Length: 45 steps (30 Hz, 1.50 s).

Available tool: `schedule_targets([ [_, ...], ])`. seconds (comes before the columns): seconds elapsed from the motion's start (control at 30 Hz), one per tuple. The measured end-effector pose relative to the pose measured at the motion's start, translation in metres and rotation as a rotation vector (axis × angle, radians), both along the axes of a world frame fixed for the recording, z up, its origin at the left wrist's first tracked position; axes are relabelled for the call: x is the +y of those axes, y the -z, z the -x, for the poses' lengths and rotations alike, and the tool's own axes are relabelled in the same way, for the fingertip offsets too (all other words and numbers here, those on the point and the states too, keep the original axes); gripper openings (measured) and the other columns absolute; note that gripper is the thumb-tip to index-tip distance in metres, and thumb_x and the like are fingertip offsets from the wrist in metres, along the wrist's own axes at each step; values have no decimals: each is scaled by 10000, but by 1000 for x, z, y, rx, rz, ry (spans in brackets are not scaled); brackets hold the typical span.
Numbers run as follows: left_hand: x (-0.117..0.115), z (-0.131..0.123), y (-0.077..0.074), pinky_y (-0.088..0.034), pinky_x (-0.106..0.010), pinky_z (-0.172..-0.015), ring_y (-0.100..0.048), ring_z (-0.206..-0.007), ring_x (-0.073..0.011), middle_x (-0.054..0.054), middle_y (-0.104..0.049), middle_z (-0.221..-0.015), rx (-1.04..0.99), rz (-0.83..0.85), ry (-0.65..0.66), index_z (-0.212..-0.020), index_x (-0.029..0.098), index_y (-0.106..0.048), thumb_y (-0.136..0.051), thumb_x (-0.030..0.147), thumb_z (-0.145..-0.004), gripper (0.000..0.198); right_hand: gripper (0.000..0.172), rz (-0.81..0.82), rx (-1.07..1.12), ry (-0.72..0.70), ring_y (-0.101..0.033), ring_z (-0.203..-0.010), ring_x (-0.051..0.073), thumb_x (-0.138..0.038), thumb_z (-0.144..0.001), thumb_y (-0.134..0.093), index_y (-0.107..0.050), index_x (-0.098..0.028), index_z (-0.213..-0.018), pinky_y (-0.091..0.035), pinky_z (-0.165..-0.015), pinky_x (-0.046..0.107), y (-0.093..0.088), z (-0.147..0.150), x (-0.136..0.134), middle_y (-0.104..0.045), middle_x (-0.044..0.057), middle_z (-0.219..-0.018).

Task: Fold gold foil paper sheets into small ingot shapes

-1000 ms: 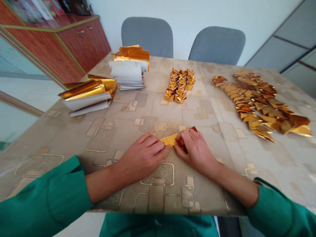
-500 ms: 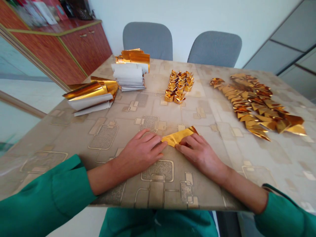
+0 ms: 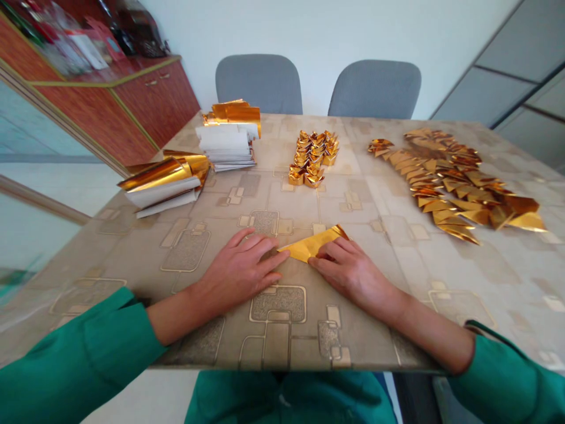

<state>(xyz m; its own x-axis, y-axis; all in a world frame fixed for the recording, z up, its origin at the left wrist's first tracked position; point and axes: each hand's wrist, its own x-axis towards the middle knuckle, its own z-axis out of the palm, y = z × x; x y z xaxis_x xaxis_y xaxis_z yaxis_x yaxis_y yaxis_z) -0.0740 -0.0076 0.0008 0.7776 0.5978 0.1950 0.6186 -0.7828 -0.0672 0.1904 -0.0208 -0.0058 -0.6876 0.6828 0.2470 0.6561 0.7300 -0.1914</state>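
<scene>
A folded strip of gold paper (image 3: 311, 244) lies slanted on the patterned table, its left end narrowing to a point. My right hand (image 3: 348, 268) grips its lower right part between thumb and curled fingers. Fingers spread, my left hand (image 3: 247, 265) rests palm down on the left, with one fingertip at the strip's pointed left end. The inner faces of the right fingers are hidden.
Behind the strip stands a cluster of folded gold pieces (image 3: 312, 158). Many pointed gold pieces (image 3: 459, 182) spread over the right side. Stacked sheets (image 3: 229, 144) and a rolled gold bundle (image 3: 165, 179) lie at the back left. Two grey chairs (image 3: 260, 85) stand beyond the table (image 3: 282, 347).
The view has shifted slightly. My left hand has drawn a little to the left and its fingers are more spread. My right hand keeps its grip on the strip.
</scene>
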Motion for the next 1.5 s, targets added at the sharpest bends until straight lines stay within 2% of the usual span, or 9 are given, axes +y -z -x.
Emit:
schedule_targets([
  [0.2, 5, 20, -2, -362, -523, -1042, -581, -1096, -267, -92, -639, -1225, -42, -43, -67, -1179, 231, -655, -515, 324, -953, 282, 233, 43, 11, 23, -495, -859, 200, -196, -984, -463, -695, -184, -972, -409, -795, 336, -7, 3, -1, -613, 79, -895],
  [0.27, 2, 14, -3, -403, -490, -1014, -588, -1069, -259, -110, -651, -1201, -107, -72, -58, -1185, 180, -646, -484, 255, -960, 287, 226, 62, 27, 36, -493, -881, 209, -217, -979, -472, -695, -180, -985, -406, -810, 349, -7, 6, -2, -605, 83, -903],
  [0.4, -4, -13, -1, -479, -396, -936, -592, -1045, -233, -127, -667, -1127, -191, -34, 93, -1160, 122, -635, -450, 185, -958, 282, 238, 74, 63, 57, -495, -915, 224, -227, -969, -482, -682, -174, -1087, -402, -838, 375, -6, 11, -3, -604, 89, -924],
  [0.53, -2, -34, 3, -496, -415, -890, -599, -979, -247, -129, -670, -1076, -99, 25, 83, -1190, 107, -607, -484, 293, -961, 320, 276, 97, 98, 34, -503, -908, 218, -196, -967, -470, -659, -172, -1167, -426, -836, 374, -4, 10, -1, -604, 89, -935],
  [0.77, -4, -25, 6, -446, -425, -958, -543, -1110, -277, -134, -614, -1211, -21, 86, 121, -1367, 157, -495, -560, 506, -901, 585, 304, 53, -4, -83, -523, -956, 219, -220, -985, -476, -628, -179, -1245, -460, -858, 387, -9, -8, 0, -613, 96, -997],
  [0.93, -6, -24, 6, -444, -421, -951, -546, -1099, -264, -130, -624, -1183, -72, 80, 122, -1299, 187, -562, -558, 482, -911, 488, 271, 50, 14, -142, -566, -995, 208, -247, -982, -490, -666, -208, -1185, -466, -873, 377, -14, -30, 3, -646, 98, -1044],
  [1.1, 1, -29, 4, -465, -380, -873, -573, -1019, -234, -88, -654, -1056, -68, 48, 110, -1185, 212, -630, -534, 367, -950, 298, 234, 57, -1, -3, -576, -883, 194, -211, -983, -470, -703, -186, -978, -454, -771, 323, -20, -45, 14, -654, 90, -917],
  [1.37, 20, -35, -1, -478, -286, -681, -604, -787, -180, -59, -670, -854, 29, -125, 190, -998, 155, -665, -485, 141, -950, 187, 215, 79, -54, -25, -551, -913, 214, -370, -912, -601, -659, -166, -874, -418, -830, 353, -28, -30, 32, -643, 78, -917],
  [1.5, 21, -34, 4, -478, -265, -636, -620, -717, -163, -49, -682, -791, -60, -178, 169, -898, 149, -657, -483, 126, -936, 179, 237, 51, -69, -3, -563, -901, 225, -382, -837, -684, -655, -165, -926, -408, -835, 378, -26, -26, 33, -654, 80, -930],
])
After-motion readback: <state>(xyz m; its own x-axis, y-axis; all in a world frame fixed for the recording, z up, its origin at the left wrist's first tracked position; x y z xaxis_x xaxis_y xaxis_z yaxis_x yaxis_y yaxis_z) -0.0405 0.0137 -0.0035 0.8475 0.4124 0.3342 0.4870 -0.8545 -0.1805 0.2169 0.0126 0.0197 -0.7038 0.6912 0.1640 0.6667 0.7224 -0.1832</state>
